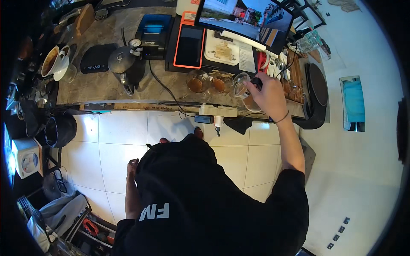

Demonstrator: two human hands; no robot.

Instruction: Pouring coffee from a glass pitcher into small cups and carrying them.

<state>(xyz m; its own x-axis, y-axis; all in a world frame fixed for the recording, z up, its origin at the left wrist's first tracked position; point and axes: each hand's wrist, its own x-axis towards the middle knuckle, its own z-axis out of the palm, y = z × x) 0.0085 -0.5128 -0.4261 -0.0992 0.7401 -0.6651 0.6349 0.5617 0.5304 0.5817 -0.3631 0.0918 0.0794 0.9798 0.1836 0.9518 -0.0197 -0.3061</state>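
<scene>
Surface [102, 85]: a long stone-patterned top is seen running across the upper part of the view, with white floor tiles [124, 141] below its near edge.

Monitor [245, 19]: a tilted screen is set up behind the right grip, at the far edge of the surface.

Tablet [189, 46]: an orange-framed dark device is propped left of and beyond the right grip, beside a black receipt printer [153, 36].

Kettle [124, 64]: a dark gooseneck kettle with a dial on its lid is placed well to the left of the right grip; a flat black scale [97, 59] lies just left of it.

White cup [53, 62]: it is stood on a saucer at the far left end, well apart from both hands.

Two glass cups [197, 81] [222, 82]: each holds brown liquid, and both are stood side by side just left of the right grip.

Clear glass [242, 87]: it is held tilted above the near edge of the surface, enclosed by the right hand [267, 96], whose grip is closed around it.

Left hand [132, 167]: it is hung by the person's side above the floor tiles, well apart from the surface; whether its grip is closed cannot be told.
</scene>
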